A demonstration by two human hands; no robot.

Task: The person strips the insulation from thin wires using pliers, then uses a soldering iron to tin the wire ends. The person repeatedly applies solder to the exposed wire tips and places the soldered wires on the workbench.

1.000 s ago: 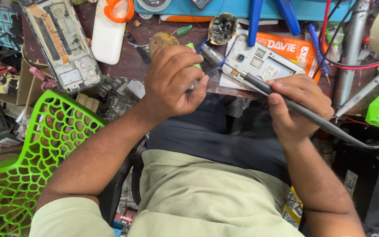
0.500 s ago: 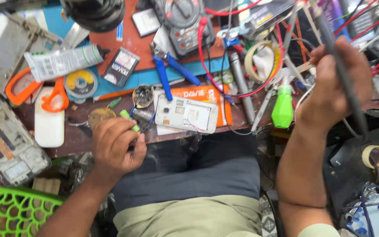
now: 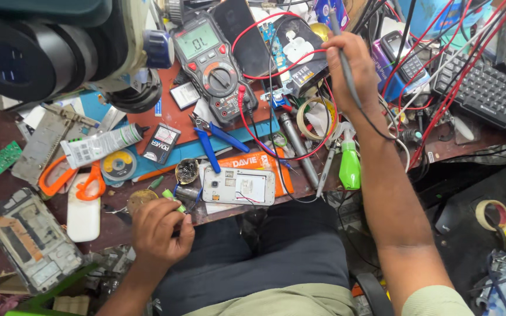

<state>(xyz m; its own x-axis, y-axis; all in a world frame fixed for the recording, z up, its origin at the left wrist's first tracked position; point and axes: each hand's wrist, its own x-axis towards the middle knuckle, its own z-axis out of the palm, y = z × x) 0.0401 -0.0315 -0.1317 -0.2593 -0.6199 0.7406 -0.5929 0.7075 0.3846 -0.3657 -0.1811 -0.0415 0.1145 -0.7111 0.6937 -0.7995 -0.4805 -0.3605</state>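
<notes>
Left hand (image 3: 160, 234) is gripping a small green-tipped tool (image 3: 174, 201); right hand (image 3: 349, 64) is holding a slim grey soldering iron (image 3: 342, 55) over the cluttered tabletop (image 3: 118, 225)

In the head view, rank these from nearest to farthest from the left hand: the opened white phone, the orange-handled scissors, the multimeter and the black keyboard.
From the left hand, at the table's near edge:
1. Opened white phone, just to its right at the near edge.
2. Orange-handled scissors, to its left, a little farther off.
3. Multimeter, far side of the table, near the middle.
4. Black keyboard, far right corner.
</notes>
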